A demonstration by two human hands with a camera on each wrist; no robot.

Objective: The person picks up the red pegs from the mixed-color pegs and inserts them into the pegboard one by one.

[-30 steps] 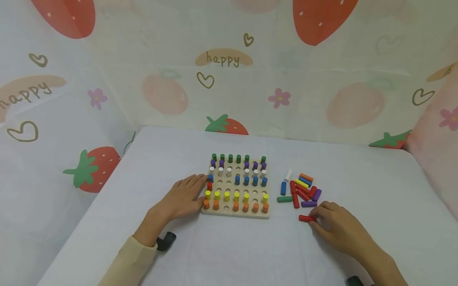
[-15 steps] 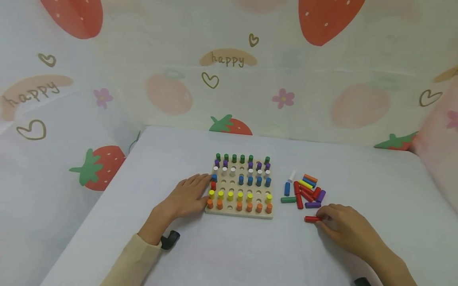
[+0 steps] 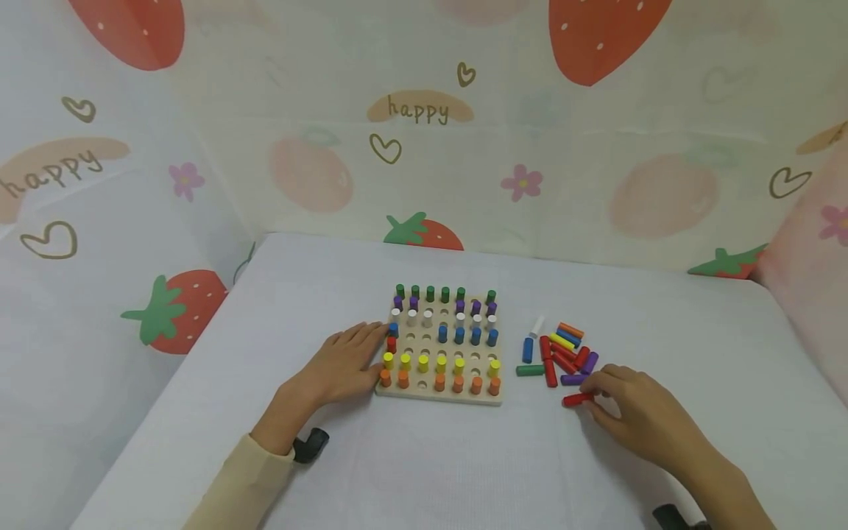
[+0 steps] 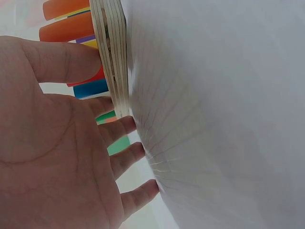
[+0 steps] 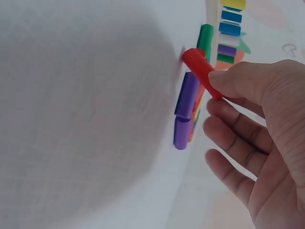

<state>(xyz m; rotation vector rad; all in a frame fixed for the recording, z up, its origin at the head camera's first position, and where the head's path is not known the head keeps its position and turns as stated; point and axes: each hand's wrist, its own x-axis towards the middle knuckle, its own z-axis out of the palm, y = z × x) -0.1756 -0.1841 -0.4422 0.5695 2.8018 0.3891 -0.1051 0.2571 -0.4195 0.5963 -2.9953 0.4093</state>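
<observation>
Red peg (image 3: 575, 400) newly tilted, pinched in the right hand (image 3: 639, 412), palm (image 5: 281, 198) visible only in the right-wrist view

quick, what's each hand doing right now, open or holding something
Left hand: open, touching the board.
Right hand: holding a red peg.

White cloth-covered tbl (image 3: 430, 464), wooden pegboard (image 3: 424, 395) nr ctr, loose multicol. pegs (image 3: 563, 351) to its R

Bright red peg (image 5: 197, 63); pale beige pegboard (image 3: 430, 395); cream sleeve (image 3: 244, 478); white tablecloth (image 3: 411, 464); strawberry-and-heart-patterned off-white backdrop (image 3: 570, 129)
</observation>
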